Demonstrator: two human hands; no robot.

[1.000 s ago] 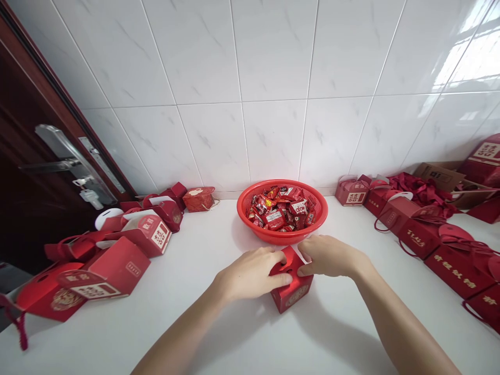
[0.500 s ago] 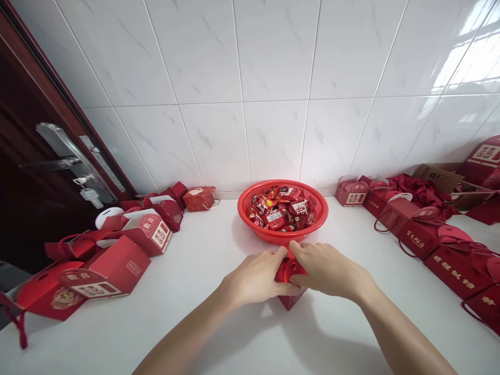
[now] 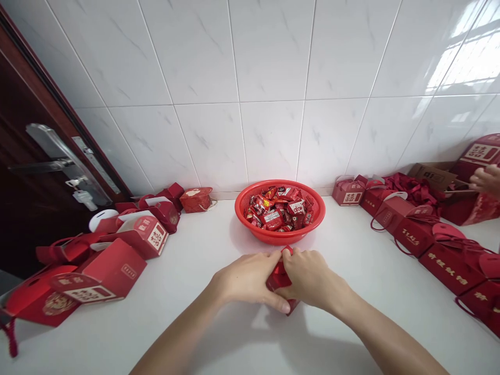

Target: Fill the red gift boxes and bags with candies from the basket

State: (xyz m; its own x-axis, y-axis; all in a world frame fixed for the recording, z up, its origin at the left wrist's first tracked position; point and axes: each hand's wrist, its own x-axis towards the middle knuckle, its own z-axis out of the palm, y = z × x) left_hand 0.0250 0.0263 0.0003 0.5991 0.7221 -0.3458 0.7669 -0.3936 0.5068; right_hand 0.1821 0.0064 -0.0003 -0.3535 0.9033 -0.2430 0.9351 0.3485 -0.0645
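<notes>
My left hand (image 3: 250, 278) and right hand (image 3: 314, 277) are grasping a small red box (image 3: 278, 279) from opposite sides. It is standing on the white table (image 3: 199, 250) between them. Just beyond my grip, a red basket (image 3: 280, 239) is holding wrapped sweets (image 3: 274, 219); more red boxes (image 3: 113, 264) are sitting well to the left.
</notes>
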